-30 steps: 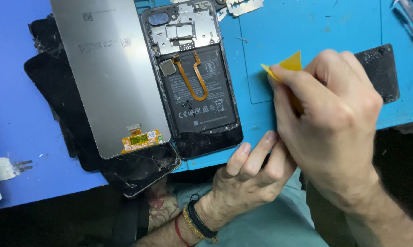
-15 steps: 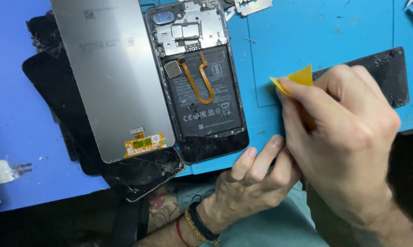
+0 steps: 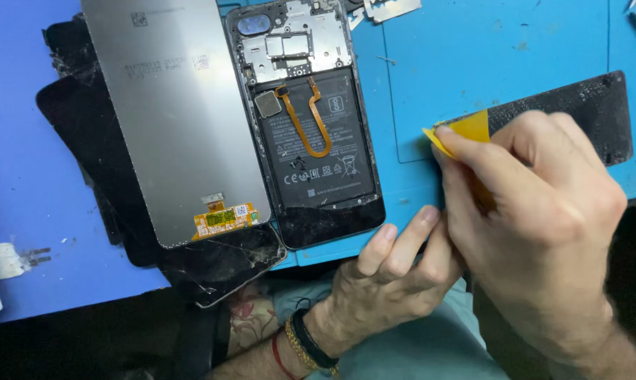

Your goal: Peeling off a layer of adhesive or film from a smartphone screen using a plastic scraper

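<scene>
The right hand (image 3: 536,218) pinches a yellow triangular pick (image 3: 462,132) at the left end of the dark panel (image 3: 578,105) in the frame's right half; keeping the pick shallow and flat along that edge looks wisest. The left hand (image 3: 395,274), fingers loosely together and holding nothing, rests at the surface (image 3: 501,56) edge just below.

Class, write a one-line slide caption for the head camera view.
Right hand works a yellow pick along a black panel while left hand steadies, beside an opened phone.
</scene>
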